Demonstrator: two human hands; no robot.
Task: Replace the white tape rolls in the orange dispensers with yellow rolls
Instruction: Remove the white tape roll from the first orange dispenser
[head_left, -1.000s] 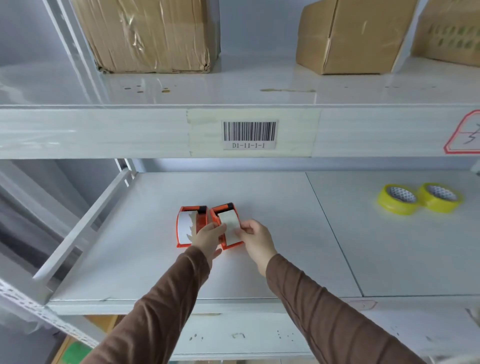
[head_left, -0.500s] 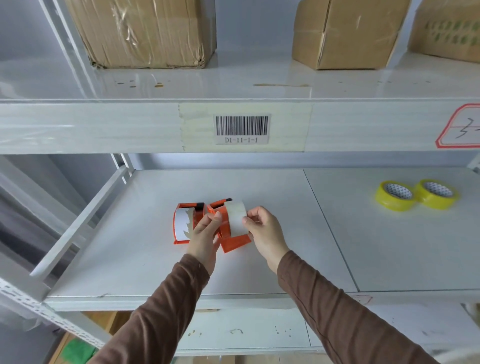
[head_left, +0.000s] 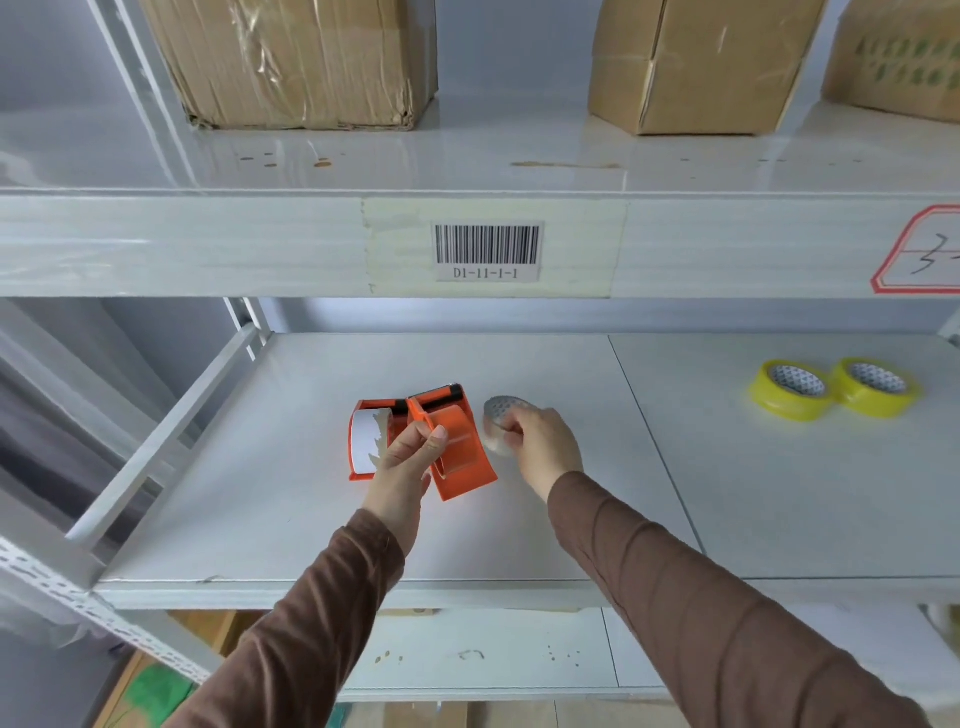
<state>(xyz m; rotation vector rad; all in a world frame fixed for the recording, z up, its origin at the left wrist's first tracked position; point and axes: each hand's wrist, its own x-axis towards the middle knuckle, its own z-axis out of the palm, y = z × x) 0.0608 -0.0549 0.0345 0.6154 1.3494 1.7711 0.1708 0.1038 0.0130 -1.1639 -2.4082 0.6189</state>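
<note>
Two orange dispensers lie side by side on the white lower shelf. My left hand grips the right dispenser, whose hub is bare. The left dispenser still holds a white roll with a torn tape end. To the right of the dispensers, my right hand holds the white tape roll, clear of the right dispenser and blurred by motion. Two yellow rolls lie flat and touching at the far right of the shelf.
The upper shelf beam with a barcode label hangs low over the working space. Cardboard boxes stand on the upper shelf. A slanted white side rail borders the shelf's left edge.
My right hand has pulled the white roll out of the right dispenser and carried it off to the right. My left hand kept hold of that dispenser, which has tilted slightly.
</note>
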